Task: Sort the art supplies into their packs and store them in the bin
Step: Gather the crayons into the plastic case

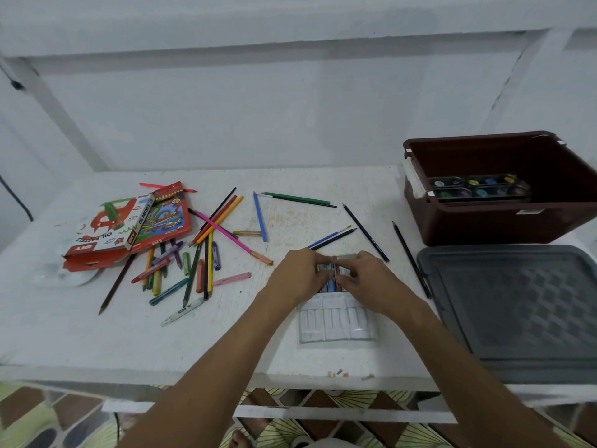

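left hand point(295, 274) and right hand point(366, 281) pinching crayons point(332, 275) over clear tray point(337, 321)

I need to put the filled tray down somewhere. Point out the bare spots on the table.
Bare tabletop runs along the near edge, left of the clear tray, below the crayon pile. Another patch lies between the blue pencil and the bin. Crowded: round the packs, and the grey lid fills the right.
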Motion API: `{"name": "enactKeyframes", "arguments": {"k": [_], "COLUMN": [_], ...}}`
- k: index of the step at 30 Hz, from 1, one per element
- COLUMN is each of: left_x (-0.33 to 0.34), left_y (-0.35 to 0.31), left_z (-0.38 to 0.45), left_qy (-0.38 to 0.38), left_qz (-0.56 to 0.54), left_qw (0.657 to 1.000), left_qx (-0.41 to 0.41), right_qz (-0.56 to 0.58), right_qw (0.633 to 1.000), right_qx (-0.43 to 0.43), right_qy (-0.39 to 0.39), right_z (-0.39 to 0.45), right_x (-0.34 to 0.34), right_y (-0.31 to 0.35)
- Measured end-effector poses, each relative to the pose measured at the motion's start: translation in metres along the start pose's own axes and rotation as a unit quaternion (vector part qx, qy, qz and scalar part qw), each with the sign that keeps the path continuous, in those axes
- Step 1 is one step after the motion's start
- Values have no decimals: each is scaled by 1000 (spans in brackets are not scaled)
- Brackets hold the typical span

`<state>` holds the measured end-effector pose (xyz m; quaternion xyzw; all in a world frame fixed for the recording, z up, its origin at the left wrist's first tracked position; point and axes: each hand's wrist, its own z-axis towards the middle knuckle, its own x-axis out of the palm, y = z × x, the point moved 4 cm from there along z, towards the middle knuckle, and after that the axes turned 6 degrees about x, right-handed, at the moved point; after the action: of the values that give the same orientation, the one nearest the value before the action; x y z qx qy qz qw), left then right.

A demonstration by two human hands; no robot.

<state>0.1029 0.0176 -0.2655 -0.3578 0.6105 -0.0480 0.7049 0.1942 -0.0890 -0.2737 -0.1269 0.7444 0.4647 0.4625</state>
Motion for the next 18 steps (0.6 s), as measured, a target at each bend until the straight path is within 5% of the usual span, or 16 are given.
{"name": "enactKeyframes", "arguments": {"k": [8,18], "left_x": [6,-3], "left_y": [2,8], "left_z": [1,-5], "left_qy": [3,-3], "left_qz": [52,-33], "left_qw": [999,999], "left_qx": [-4,6], "right_qz": [-34,-33], "right_qw": [999,999], "right_qx": [-9,-25], "right_qy": [32,35], "right_z": [2,3], "right_x": [-1,-7], "right_y": [2,8]}}
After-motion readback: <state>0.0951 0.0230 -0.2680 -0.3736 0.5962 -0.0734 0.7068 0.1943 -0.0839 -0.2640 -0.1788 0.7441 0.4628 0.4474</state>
